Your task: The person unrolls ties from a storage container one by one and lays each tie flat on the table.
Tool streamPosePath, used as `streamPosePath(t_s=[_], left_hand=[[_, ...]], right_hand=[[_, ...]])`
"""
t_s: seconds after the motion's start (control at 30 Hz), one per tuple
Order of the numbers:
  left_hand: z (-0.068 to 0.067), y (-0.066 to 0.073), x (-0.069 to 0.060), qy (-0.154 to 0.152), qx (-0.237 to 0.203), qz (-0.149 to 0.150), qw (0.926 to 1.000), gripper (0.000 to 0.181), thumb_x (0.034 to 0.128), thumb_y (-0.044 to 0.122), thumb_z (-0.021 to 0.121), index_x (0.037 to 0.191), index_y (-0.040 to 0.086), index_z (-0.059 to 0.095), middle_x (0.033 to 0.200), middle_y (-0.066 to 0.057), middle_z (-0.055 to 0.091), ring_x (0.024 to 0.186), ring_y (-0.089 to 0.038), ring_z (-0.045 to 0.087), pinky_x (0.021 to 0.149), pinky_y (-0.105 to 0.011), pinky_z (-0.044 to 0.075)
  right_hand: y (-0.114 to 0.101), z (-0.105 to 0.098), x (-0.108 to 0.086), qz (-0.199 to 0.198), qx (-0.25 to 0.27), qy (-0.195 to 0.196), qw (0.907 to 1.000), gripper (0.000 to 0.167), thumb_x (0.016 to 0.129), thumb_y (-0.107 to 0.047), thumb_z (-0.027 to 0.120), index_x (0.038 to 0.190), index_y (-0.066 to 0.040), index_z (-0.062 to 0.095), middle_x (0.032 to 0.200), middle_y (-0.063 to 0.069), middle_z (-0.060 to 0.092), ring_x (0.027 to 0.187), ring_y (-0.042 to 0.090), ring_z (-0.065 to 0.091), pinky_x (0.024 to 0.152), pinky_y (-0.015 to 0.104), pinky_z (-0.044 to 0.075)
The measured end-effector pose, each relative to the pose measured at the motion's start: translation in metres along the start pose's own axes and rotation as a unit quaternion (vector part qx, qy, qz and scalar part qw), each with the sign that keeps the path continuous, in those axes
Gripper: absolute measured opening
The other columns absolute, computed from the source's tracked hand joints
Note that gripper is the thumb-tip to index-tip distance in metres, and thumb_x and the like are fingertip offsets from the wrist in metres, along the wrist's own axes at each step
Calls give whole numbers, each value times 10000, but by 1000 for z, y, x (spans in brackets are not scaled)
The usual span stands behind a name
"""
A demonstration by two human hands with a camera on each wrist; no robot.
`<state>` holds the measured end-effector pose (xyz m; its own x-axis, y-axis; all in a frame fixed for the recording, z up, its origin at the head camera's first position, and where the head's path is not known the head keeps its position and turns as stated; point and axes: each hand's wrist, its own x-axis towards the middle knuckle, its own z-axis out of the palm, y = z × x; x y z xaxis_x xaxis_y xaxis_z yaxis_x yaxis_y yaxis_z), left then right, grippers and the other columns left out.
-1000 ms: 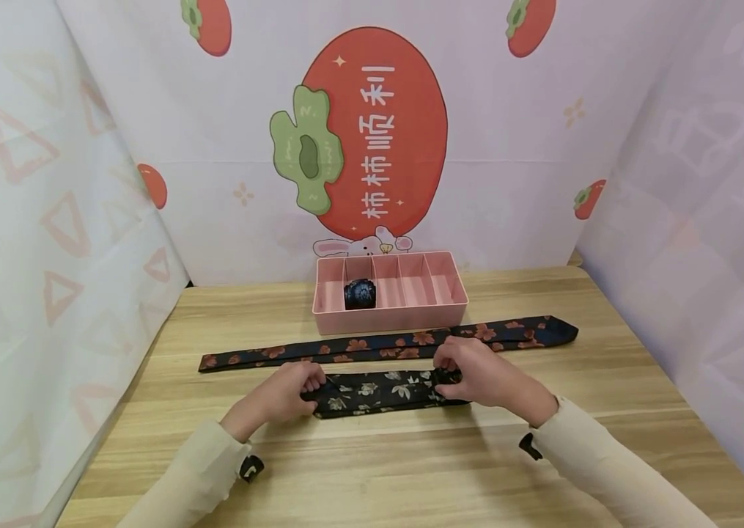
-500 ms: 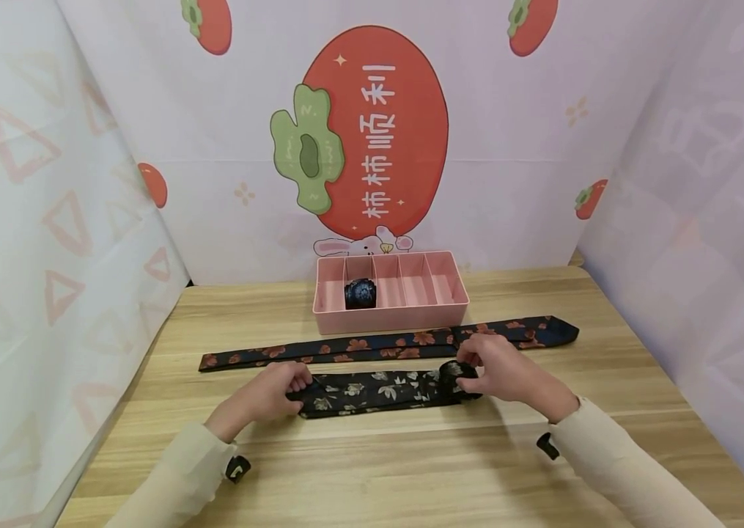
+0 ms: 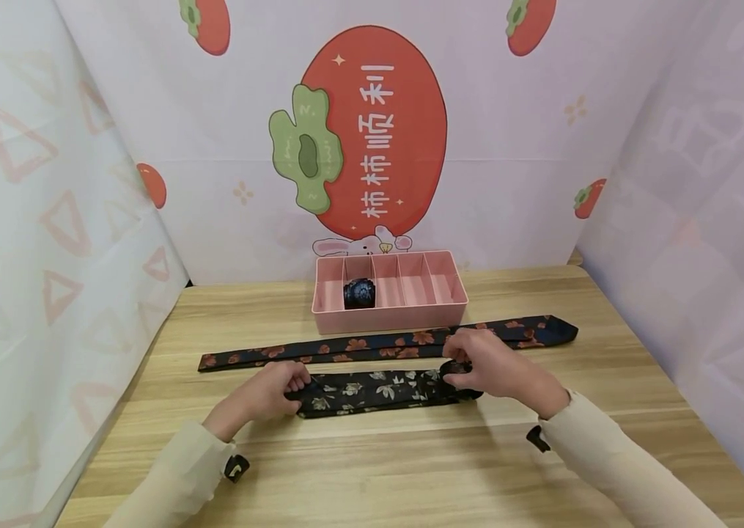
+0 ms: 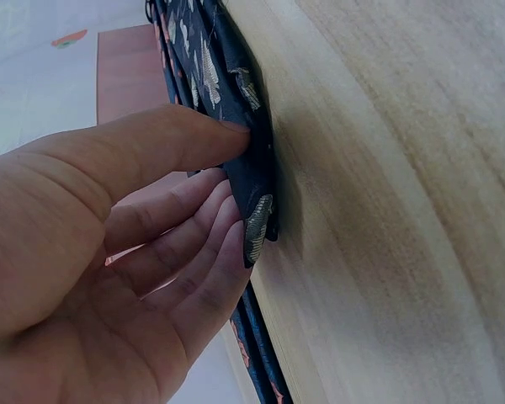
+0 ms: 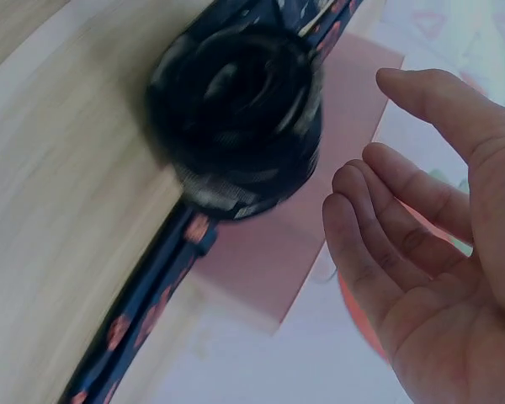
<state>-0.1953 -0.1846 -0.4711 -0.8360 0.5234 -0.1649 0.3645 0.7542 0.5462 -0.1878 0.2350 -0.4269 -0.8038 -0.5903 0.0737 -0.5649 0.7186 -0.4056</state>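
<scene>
A black necktie (image 3: 385, 390) with pale flowers lies across the table, its right end wound into a roll (image 5: 236, 118). At its left end, my left hand (image 3: 271, 394) pinches the fabric; in the left wrist view the thumb lies on top and the fingers (image 4: 206, 278) sit against the edge. My right hand (image 3: 493, 364) is at the roll. In the right wrist view its fingers (image 5: 404, 223) are loosely bent and apart from the roll, holding nothing. In the head view this hand partly hides the roll.
Behind the black tie lies a long dark necktie (image 3: 352, 346) with orange flowers. A pink divided box (image 3: 388, 320) stands farther back, with a rolled blue tie (image 3: 360, 294) in its second compartment from the left. A printed cloth (image 3: 517, 183) hangs behind the table.
The left hand has shifted left with the tie's end. The right hand and the roll have moved right, leaving more flat tie between the hands; the right hand has since changed only slightly.
</scene>
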Motion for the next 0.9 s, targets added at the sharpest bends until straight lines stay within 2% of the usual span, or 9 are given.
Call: streamPosePath(t_s=[0.23, 0.37, 0.6, 0.77, 0.9], left_hand=[[1, -5, -3, 92, 112, -29, 9999, 328, 830, 27, 853, 1119, 37, 699, 1040, -33, 694, 922, -137, 617, 838, -334, 567], [-1, -10, -7, 110, 104, -84, 9999, 330, 825, 22, 853, 1117, 39, 701, 1032, -25, 694, 918, -135, 615, 830, -330, 564], [-5, -19, -16, 155, 152, -252, 9994, 335, 811, 14, 861, 1101, 57, 700, 1008, -6, 685, 908, -118, 609, 825, -330, 567], [-7, -20, -18, 128, 112, -272, 9995, 328, 817, 21, 859, 1101, 61, 700, 1013, -8, 686, 901, -111, 600, 823, -330, 565], [-8, -18, -18, 116, 129, -238, 9996, 323, 814, 20, 860, 1093, 59, 701, 998, -7, 680, 890, -111, 592, 811, -319, 556]], right_hand=[[-8, 10, 7, -135, 93, -254, 9995, 247, 887, -164, 858, 1066, -70, 716, 1012, 58, 701, 868, 153, 660, 765, 297, 583], [-4, 12, 5, -122, 19, -119, 9999, 242, 872, -174, 871, 1029, -71, 717, 977, 36, 696, 847, 138, 666, 744, 283, 586], [10, 12, -4, 173, -125, 164, 9996, 225, 856, -217, 888, 968, -107, 726, 903, -13, 694, 787, 77, 646, 710, 257, 578], [19, 10, -11, 474, 53, 193, 9987, 193, 859, -201, 880, 953, -128, 728, 898, -37, 701, 792, 69, 647, 727, 284, 583], [18, 8, -12, 498, 4, 135, 9987, 195, 867, -217, 876, 962, -133, 727, 904, -44, 699, 804, 75, 646, 733, 279, 578]])
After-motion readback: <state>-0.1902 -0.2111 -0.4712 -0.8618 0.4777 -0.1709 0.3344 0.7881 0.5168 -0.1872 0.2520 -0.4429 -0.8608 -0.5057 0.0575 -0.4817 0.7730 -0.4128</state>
